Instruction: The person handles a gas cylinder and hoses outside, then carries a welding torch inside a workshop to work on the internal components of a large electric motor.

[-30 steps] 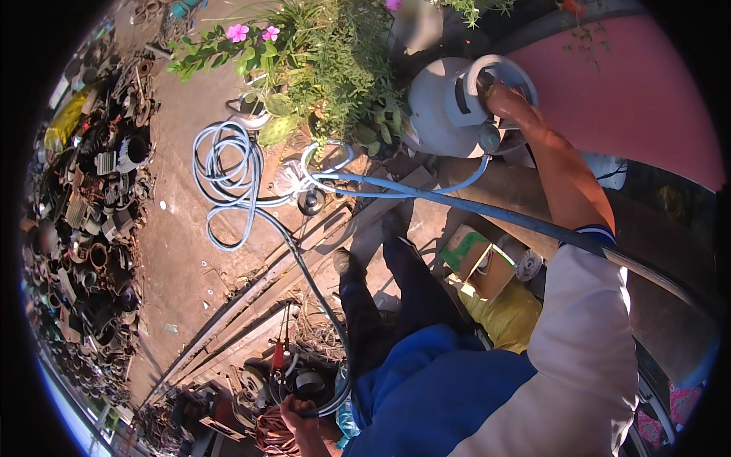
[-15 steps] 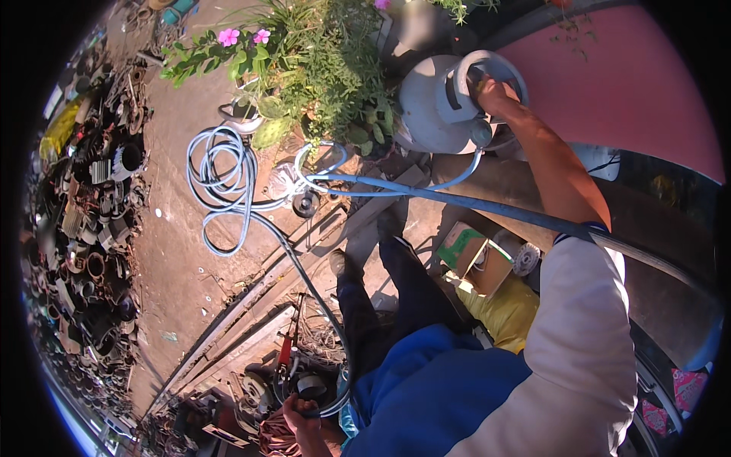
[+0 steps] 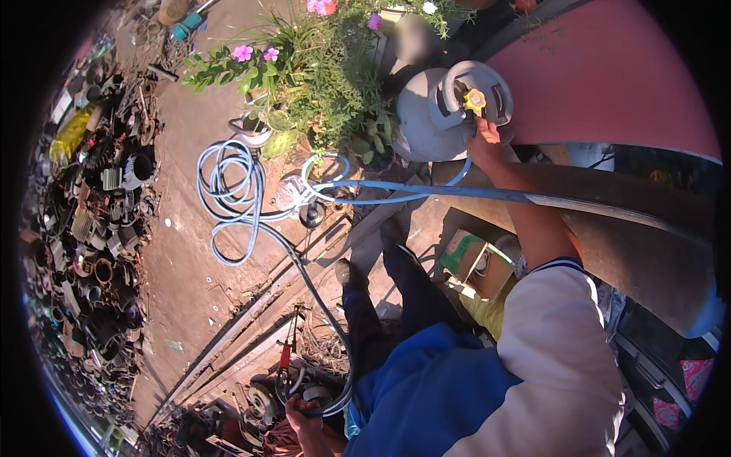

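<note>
A grey gas cylinder (image 3: 422, 118) with a round collar stands at the upper right, a yellow valve knob (image 3: 474, 100) showing inside the collar. My right hand (image 3: 485, 143) is closed just below the knob, over the regulator where the blue hose (image 3: 463, 172) joins; its fingers mostly hide that part. At the bottom, my left hand (image 3: 303, 417) grips a dark handle with a hose end curving beside it. Just above that hand stands a red tool (image 3: 285, 358) with a thin metal tip; whether it belongs to the handle I cannot tell.
Loose hose coils (image 3: 228, 179) lie on the ground, left of flowering plants (image 3: 327, 99). Metal scrap (image 3: 84, 251) fills the left side. Long metal bars (image 3: 228, 335) cross the ground near my feet. A cardboard box (image 3: 487, 270) and a rusty curved metal surface (image 3: 632, 251) are at the right.
My right hand has come out of the cylinder's collar and down to the regulator, uncovering the yellow knob. The left hand keeps its hold on the dark handle.
</note>
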The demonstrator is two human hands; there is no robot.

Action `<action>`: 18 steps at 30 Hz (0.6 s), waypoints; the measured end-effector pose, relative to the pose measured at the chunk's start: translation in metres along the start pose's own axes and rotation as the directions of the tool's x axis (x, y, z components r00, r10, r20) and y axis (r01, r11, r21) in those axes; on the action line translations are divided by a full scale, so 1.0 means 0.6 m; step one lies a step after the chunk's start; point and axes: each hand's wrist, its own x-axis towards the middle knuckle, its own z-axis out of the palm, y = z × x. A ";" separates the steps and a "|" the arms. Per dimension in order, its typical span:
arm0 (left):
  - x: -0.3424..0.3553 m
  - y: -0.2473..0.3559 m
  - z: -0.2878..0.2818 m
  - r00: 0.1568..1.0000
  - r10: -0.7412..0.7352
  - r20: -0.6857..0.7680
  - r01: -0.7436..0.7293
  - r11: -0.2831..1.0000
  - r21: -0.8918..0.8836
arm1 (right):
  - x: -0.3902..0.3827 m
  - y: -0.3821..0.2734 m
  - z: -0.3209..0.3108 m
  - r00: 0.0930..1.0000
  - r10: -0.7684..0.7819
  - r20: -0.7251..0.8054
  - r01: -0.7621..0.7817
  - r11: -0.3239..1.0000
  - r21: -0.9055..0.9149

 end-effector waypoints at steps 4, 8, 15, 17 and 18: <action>0.011 0.005 -0.020 0.999 0.017 -0.028 -0.016 1.000 0.015 | -0.081 -0.016 -0.025 0.990 0.087 0.114 -0.088 0.996 0.005; 0.006 0.007 -0.028 0.999 0.030 0.024 -0.030 0.999 0.011 | -0.135 0.004 -0.028 0.952 0.065 0.300 -0.061 0.998 -0.022; -0.013 0.022 -0.024 0.999 0.027 0.047 -0.027 1.000 0.013 | -0.277 0.033 -0.020 0.932 0.038 0.361 -0.055 0.998 0.038; -0.006 0.033 -0.039 0.991 0.034 0.131 -0.038 0.999 0.029 | -0.318 0.013 -0.046 0.885 0.045 0.463 -0.081 0.995 0.058; 0.003 0.039 -0.047 0.984 0.039 0.176 -0.046 0.998 0.037 | -0.342 0.013 -0.045 0.877 0.038 0.479 -0.084 0.994 0.075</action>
